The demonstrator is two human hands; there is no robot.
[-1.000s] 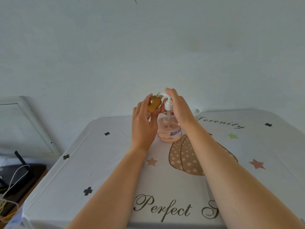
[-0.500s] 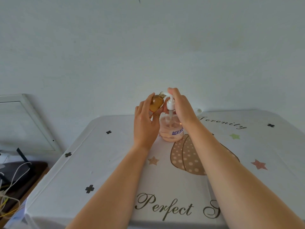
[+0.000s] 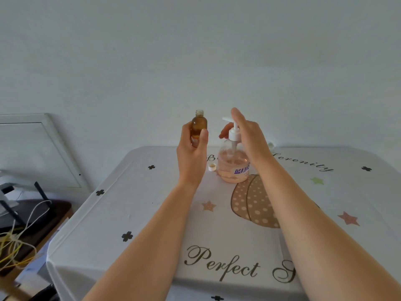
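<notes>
My left hand [image 3: 192,153] grips a small amber glass bottle [image 3: 198,126], held upright with its neck uncapped, to the left of the pump. A clear pump bottle of pink liquid [image 3: 233,166] with a white pump head [image 3: 233,130] stands on the table's far middle. My right hand [image 3: 249,135] hovers beside the pump head with fingers straight, apart from the nozzle; the thumb shows behind the pump. A small white cap [image 3: 212,167] lies on the cloth between my left wrist and the pump bottle.
The table wears a white cloth [image 3: 152,224] printed with stars, clovers, a dotted pumpkin and script lettering. A white object [image 3: 270,145] peeks out behind my right hand. To the left stand a leaning white frame [image 3: 39,148] and a dark stand with cables [image 3: 21,224].
My left hand drew the amber bottle away from the pump nozzle to the left and tipped it upright. My right hand lifted off the pump head and straightened.
</notes>
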